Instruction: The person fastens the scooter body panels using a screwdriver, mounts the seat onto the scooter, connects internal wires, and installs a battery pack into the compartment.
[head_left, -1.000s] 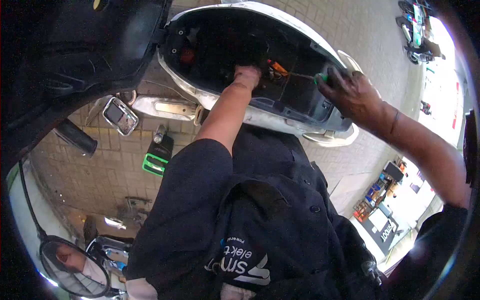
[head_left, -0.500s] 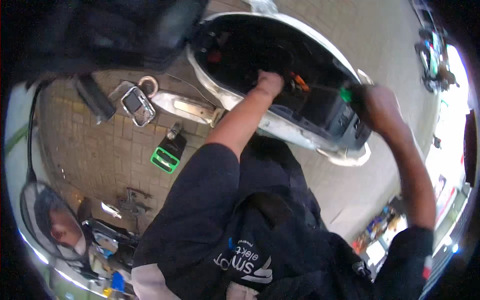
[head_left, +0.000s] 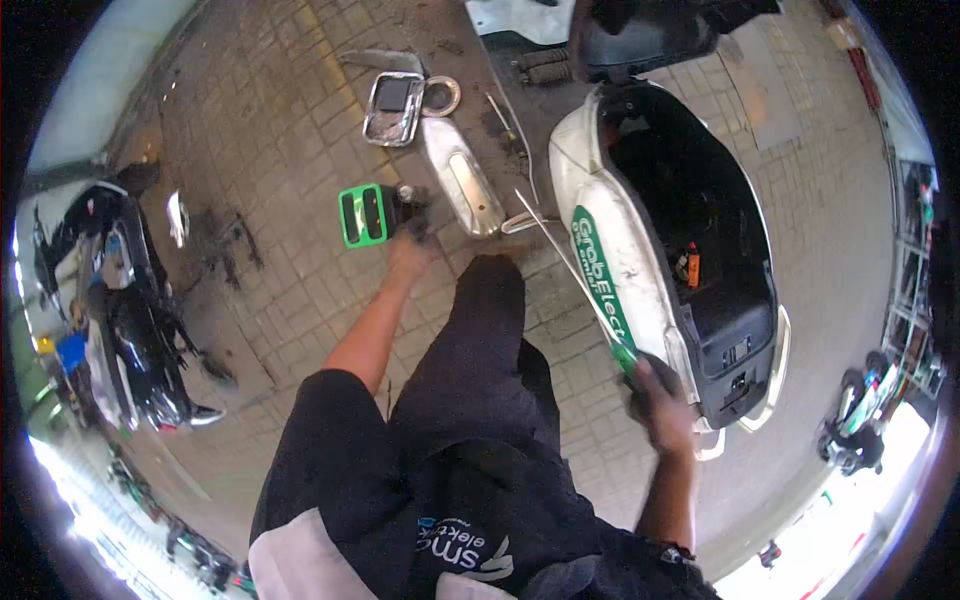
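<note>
My right hand (head_left: 662, 400) is closed on the green handle of a long thin screwdriver (head_left: 572, 262), whose shaft points up and left across the side of the white scooter body (head_left: 625, 250). Blurred by motion, my left hand (head_left: 410, 258) is low over the floor beside a black tool with a green frame (head_left: 363, 215); whether its fingers touch or grip anything cannot be made out. An orange object (head_left: 693, 265) lies inside the scooter's open black compartment (head_left: 735, 310).
On the paved floor lie a metal tray (head_left: 393, 108), a copper-coloured ring (head_left: 441, 96) and a long pale cover (head_left: 462, 180). A dark scooter (head_left: 140, 330) stands at left. The raised black lid (head_left: 640, 40) is at the top.
My view has turned and shifted left. My left hand has left the compartment and come down beside the green-framed tool. My right hand has moved from over the compartment to the scooter's near side.
</note>
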